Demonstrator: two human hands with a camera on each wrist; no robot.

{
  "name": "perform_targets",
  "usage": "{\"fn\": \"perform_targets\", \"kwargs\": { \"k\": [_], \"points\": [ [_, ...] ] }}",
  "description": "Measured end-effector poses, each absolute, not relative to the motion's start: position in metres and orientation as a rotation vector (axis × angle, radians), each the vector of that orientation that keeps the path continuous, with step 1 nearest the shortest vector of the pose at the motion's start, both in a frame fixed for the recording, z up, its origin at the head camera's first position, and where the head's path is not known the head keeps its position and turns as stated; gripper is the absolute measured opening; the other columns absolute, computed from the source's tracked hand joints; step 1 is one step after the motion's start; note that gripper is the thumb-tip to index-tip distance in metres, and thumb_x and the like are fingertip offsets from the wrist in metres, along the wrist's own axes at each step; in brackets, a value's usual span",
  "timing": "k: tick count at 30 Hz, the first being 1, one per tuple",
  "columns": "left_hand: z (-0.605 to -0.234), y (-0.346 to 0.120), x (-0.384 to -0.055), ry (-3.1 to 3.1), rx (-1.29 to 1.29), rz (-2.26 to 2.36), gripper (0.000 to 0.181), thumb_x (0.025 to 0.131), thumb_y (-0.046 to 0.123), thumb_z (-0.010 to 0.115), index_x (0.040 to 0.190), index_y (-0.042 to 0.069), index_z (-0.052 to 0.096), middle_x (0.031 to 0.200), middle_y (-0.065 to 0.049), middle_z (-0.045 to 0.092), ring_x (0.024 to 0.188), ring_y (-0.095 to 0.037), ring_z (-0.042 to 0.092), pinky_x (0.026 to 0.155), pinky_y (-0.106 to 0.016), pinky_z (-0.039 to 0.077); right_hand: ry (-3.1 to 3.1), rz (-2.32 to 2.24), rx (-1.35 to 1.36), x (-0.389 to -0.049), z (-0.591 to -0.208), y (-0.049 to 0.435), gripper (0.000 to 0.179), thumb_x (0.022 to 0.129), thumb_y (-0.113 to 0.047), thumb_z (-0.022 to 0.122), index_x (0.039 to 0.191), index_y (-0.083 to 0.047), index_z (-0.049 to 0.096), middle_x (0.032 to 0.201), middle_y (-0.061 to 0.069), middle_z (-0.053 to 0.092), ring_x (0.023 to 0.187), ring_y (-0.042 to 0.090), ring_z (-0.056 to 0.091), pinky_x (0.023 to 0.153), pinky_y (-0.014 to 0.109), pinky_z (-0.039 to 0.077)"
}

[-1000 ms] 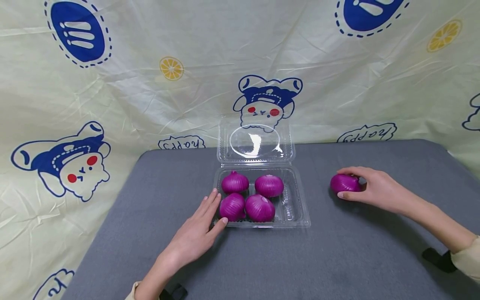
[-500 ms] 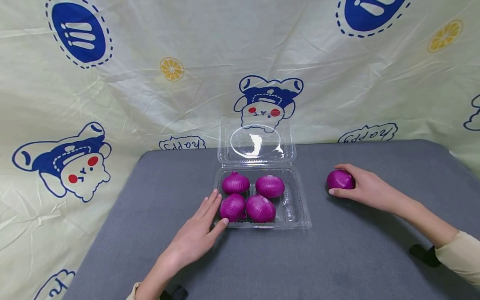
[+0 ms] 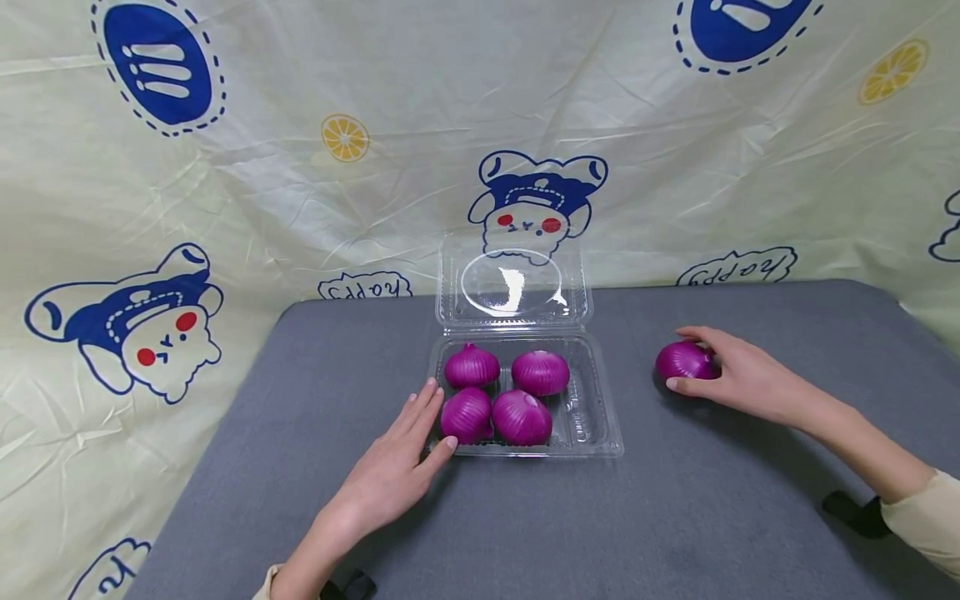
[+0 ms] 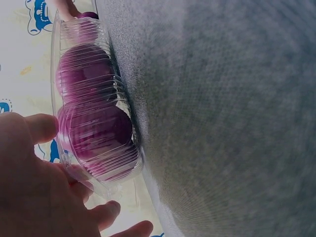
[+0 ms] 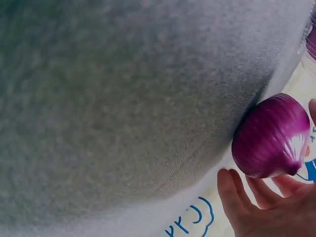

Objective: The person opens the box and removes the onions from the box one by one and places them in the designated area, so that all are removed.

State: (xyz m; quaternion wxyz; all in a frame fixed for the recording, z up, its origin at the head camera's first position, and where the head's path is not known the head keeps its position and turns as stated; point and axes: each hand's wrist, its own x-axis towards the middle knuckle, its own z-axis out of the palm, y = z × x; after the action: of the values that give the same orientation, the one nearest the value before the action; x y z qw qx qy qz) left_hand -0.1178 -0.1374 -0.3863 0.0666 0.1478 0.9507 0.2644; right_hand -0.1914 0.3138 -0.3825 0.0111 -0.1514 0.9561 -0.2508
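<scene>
My right hand [image 3: 750, 379] holds a purple onion [image 3: 684, 361] low over the right side of the table, thumb on the near side and fingers on the far side. In the right wrist view the onion [image 5: 271, 136] shows its pointed tip turned toward the palm. My left hand [image 3: 393, 462] rests with extended fingers on the left rim of a clear plastic clamshell box [image 3: 592, 400]. Several purple onions [image 3: 521, 417] sit inside it, in two rows toward the left. The left wrist view shows the left hand [image 4: 44, 182] at the ribbed wall.
The box's transparent lid [image 3: 513, 283] stands raised at the back. A grey cloth covers the table [image 3: 555, 525]. Behind it hangs a pale printed curtain [image 3: 420, 75] with cartoon figures. The box's right strip holds no onion.
My right hand and the onion have shifted slightly left overall, going left and then a little back right. The onion's tip turned from view and shows again. My left hand stays put.
</scene>
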Motion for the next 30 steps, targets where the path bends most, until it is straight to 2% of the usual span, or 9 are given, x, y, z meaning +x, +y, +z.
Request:
{"fn": "perform_targets", "kwargs": {
  "k": [4, 8, 14, 17, 21, 25, 30],
  "points": [
    [-0.386, -0.138, -0.118, 2.867, 0.447, 0.793, 0.070, 0.100, 0.052, 0.047, 0.157, 0.016, 0.026, 0.163, 0.008, 0.010, 0.149, -0.023, 0.010, 0.112, -0.057, 0.024, 3.039, -0.754, -0.496, -0.185, -0.376, 0.311, 0.083, 0.083, -0.049, 0.075, 0.143, -0.001, 0.043, 0.136, 0.025, 0.047, 0.118, 0.044, 0.042, 0.080, 0.060, 0.050],
    [-0.385, -0.139, -0.118, 2.868, 0.441, 0.796, 0.070, 0.100, 0.051, 0.048, 0.157, 0.016, 0.027, 0.163, 0.008, 0.010, 0.149, -0.023, 0.010, 0.112, -0.058, 0.024, 3.114, -0.754, -0.538, -0.178, -0.369, 0.301, 0.076, 0.083, -0.048, 0.076, 0.141, -0.008, 0.047, 0.139, 0.019, 0.047, 0.122, 0.041, 0.039, 0.081, 0.062, 0.047],
    [-0.386, -0.138, -0.118, 2.869, 0.436, 0.787, 0.071, 0.100, 0.051, 0.048, 0.157, 0.016, 0.026, 0.163, 0.007, 0.010, 0.149, -0.024, 0.010, 0.111, -0.059, 0.025, 3.157, -0.806, -0.619, -0.170, -0.365, 0.282, 0.066, 0.083, -0.040, 0.078, 0.139, -0.017, 0.052, 0.140, 0.009, 0.049, 0.120, 0.031, 0.042, 0.073, 0.049, 0.053],
    [-0.386, -0.138, -0.118, 2.866, 0.433, 0.788, 0.071, 0.100, 0.052, 0.048, 0.157, 0.016, 0.026, 0.163, 0.007, 0.010, 0.149, -0.025, 0.010, 0.111, -0.059, 0.025, 3.162, -0.814, -0.671, -0.168, -0.364, 0.272, 0.063, 0.084, -0.037, 0.079, 0.138, -0.018, 0.053, 0.141, 0.007, 0.049, 0.122, 0.030, 0.043, 0.073, 0.046, 0.054],
    [-0.386, -0.137, -0.118, 2.865, 0.431, 0.790, 0.071, 0.100, 0.052, 0.048, 0.157, 0.016, 0.026, 0.163, 0.007, 0.010, 0.149, -0.024, 0.010, 0.111, -0.060, 0.025, 3.149, -0.833, -0.725, -0.165, -0.362, 0.259, 0.061, 0.085, -0.035, 0.078, 0.138, -0.018, 0.054, 0.142, 0.005, 0.049, 0.125, 0.027, 0.043, 0.082, 0.050, 0.052],
    [-0.386, -0.137, -0.117, 2.864, 0.432, 0.794, 0.071, 0.100, 0.052, 0.048, 0.157, 0.016, 0.026, 0.163, 0.007, 0.010, 0.149, -0.024, 0.010, 0.110, -0.060, 0.025, 3.096, -0.882, -0.748, -0.164, -0.357, 0.246, 0.061, 0.086, -0.036, 0.076, 0.139, -0.017, 0.053, 0.142, 0.006, 0.049, 0.129, 0.029, 0.042, 0.095, 0.058, 0.043],
    [-0.386, -0.137, -0.117, 2.864, 0.439, 0.799, 0.071, 0.100, 0.052, 0.047, 0.157, 0.016, 0.025, 0.163, 0.007, 0.010, 0.149, -0.024, 0.010, 0.111, -0.058, 0.024, 3.024, -0.924, -0.775, -0.163, -0.353, 0.230, 0.062, 0.089, -0.039, 0.073, 0.141, -0.014, 0.051, 0.144, 0.010, 0.047, 0.126, 0.034, 0.047, 0.096, 0.060, 0.044]
  ]
}}
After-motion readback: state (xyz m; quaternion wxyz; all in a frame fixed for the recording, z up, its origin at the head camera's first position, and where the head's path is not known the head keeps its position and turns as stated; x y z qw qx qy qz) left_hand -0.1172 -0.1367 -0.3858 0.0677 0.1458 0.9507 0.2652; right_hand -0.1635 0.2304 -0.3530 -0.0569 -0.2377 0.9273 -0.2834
